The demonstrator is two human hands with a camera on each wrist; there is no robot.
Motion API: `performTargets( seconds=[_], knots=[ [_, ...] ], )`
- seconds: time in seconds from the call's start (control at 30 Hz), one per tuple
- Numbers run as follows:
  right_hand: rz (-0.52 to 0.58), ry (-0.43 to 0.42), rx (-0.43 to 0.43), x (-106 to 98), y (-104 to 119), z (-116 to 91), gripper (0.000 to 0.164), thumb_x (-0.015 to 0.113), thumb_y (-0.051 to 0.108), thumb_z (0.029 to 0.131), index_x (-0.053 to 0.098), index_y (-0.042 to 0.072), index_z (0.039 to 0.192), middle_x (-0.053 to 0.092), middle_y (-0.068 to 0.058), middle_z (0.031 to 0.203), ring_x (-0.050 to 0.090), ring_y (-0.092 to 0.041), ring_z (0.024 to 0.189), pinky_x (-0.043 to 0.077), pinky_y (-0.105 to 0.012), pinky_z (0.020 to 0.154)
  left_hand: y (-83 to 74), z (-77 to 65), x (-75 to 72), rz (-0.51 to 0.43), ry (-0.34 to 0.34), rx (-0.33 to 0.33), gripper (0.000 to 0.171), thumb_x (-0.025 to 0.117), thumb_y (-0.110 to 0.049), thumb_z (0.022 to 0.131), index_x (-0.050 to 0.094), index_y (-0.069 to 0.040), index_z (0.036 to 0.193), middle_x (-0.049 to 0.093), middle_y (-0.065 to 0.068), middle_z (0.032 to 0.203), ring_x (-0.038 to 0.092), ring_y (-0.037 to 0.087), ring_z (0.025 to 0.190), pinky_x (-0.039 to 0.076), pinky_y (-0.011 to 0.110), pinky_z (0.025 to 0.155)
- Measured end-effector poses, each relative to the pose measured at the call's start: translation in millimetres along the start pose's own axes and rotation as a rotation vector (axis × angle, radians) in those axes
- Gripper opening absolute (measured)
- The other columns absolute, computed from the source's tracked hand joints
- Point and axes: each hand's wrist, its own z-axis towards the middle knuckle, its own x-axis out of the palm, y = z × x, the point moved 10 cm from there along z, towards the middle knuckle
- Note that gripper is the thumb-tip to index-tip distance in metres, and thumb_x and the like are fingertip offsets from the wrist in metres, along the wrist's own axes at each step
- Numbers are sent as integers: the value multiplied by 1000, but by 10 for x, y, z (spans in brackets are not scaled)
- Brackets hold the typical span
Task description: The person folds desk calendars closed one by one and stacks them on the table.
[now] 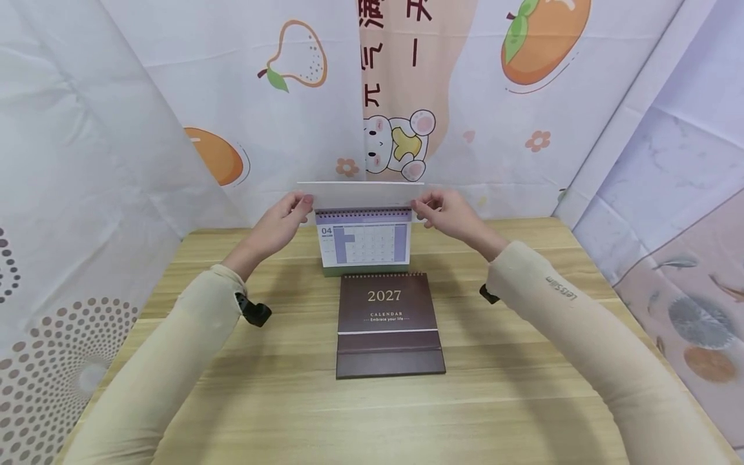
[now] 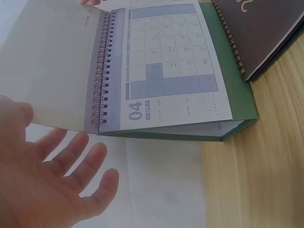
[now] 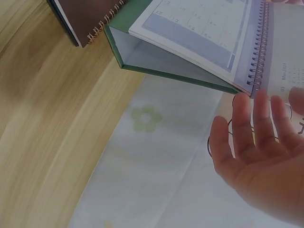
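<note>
**Left hand and right hand hold up a page of the desk calendar**

The table has a pale, yellowish wood-grain top, and soft shadows fall across it beneath both forearms. Behind it hangs a white cloth printed with orange fruit, small flowers, a sideways cartoon animal and dark red characters. Another hanging closes the left side, with rings of brown dots low down; on the right, a pale drape carries leaf and round plant motifs.

The desk calendar stands towards the back of the table, near the middle, on a green folded base. Its visible sheet reads 04, in lilac and white, below a metal coil. Just in front lies a brown calendar marked 2027, its coil edge towards the green base; whether the two touch is hard to tell.

Both arms reach forward in cream sleeves, angling inward to either end of the page, which rises above the coil and appears nearly edge-on from the head. The left hand pinches one end, thumb on the near face and the other fingers spread behind. The right hand pinches the opposite end similarly, its thumb partly cut off in its wrist view. A small black device sits at the left wrist.
</note>
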Motion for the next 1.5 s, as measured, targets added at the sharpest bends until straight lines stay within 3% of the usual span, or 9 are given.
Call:
performTargets(
  seconds=[0.27,0.5,0.77,1.1,1.37,1.5],
  knots=[
    [139,78,67,34,-97,-58,37,59,28,104,65,-2,124,67,-15,104,68,-23,81,57,-30,72,20,-15,34,-26,25,-10,71,27,-63,105,40,-5,143,47,19,144,48,37,129,38,58,106],
    [286,169,75,97,-144,-130,44,55,30,107,57,-5,134,65,-15,113,68,-21,88,57,-45,89,47,-78,100,-127,83,-36,69,25,-57,108,32,1,145,42,21,146,43,40,134,36,58,108],
    [416,209,106,135,-138,-169,49,47,33,109,52,-7,137,61,-16,118,66,-21,88,57,-38,86,64,-85,152,-113,125,-13,70,19,-55,109,36,5,141,39,23,145,41,43,133,38,59,107],
    [450,227,138,152,-183,-174,50,45,33,110,51,-7,137,61,-11,115,66,-19,88,56,-40,89,61,-99,155,-228,146,94,63,20,-46,111,39,8,137,43,23,143,43,42,130,42,57,100],
    [477,248,171,181,-218,-191,53,46,35,109,47,-9,139,61,-11,117,66,-18,90,55,-42,92,74,-135,138,-252,163,90,59,24,-43,111,38,6,141,43,24,145,41,44,133,40,57,103],
    [515,242,190,194,-240,-184,47,50,37,108,53,-4,132,62,-8,114,66,-19,90,55,-40,92,114,-159,120,-268,155,79,56,27,-41,112,36,6,140,39,24,148,43,41,133,40,56,105]
  ],
)
